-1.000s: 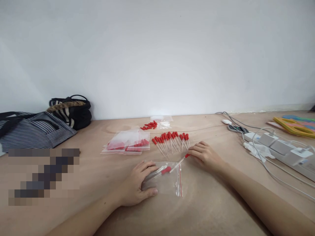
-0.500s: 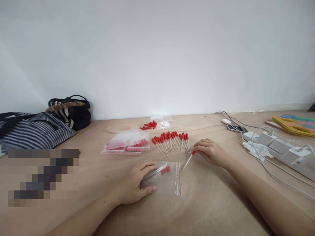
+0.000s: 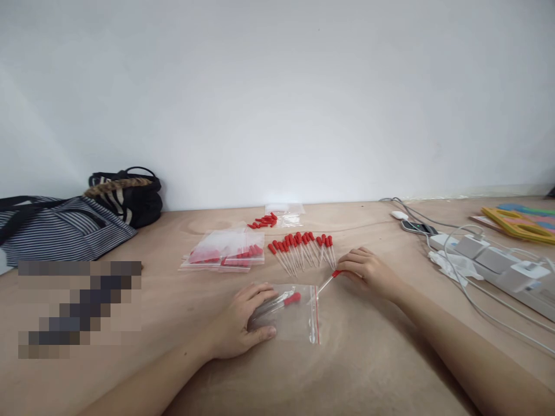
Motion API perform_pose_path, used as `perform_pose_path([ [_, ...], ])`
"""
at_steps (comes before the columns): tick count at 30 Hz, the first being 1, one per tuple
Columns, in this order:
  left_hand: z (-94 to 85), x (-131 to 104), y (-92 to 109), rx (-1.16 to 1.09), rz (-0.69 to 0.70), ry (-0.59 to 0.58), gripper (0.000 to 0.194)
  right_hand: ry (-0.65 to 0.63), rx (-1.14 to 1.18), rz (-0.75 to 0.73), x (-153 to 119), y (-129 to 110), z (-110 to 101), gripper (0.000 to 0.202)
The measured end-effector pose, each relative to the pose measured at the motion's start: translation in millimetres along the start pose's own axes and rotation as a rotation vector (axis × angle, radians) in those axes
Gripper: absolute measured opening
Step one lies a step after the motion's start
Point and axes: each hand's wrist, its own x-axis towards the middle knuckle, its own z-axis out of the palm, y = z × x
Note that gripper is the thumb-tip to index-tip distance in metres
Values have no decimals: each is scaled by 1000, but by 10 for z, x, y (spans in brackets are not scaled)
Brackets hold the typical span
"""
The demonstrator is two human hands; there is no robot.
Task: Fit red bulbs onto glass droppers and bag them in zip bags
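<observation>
A clear zip bag (image 3: 299,326) with a red line at its right edge lies flat on the table. Inside it is a dropper with a red bulb (image 3: 292,299). My left hand (image 3: 245,320) rests on the bag's left part, fingers and thumb apart. My right hand (image 3: 362,270) pinches a second dropper (image 3: 326,283) by its red bulb; its clear tip points down-left at the bag's right edge and seems to be in the opening. Several red-bulbed droppers (image 3: 299,248) lie fanned out beyond the bag.
Filled bags (image 3: 217,254) lie stacked at left. Loose red bulbs (image 3: 264,220) and clear tubes (image 3: 289,219) lie near the wall. A striped bag (image 3: 65,228) and a black bag (image 3: 139,199) stand far left; a power strip (image 3: 537,297) with cables is right.
My right hand has moved slightly left, bringing the dropper's tip from beside the bag to its opening edge. My left hand has stayed on the bag.
</observation>
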Motion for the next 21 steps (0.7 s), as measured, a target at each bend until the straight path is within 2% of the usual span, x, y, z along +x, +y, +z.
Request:
perform_pose_path([
  [5, 65, -5, -58, 2, -10, 17, 56, -48, 273, -4, 82, -338, 108, 17],
  [9, 105, -6, -87, 1, 13, 47, 56, -63, 554, 237, 105, -580, 274, 10],
  [13, 82, 0, -44, -17, -22, 38, 57, -101, 799, 423, 111, -687, 385, 6],
  [17, 60, 10, -12, -27, -45, 31, 59, -105, 977, 512, 170, -749, 445, 17],
  [21, 74, 13, -26, -40, -52, 34, 60, -40, 989, 592, 260, -842, 518, 33],
])
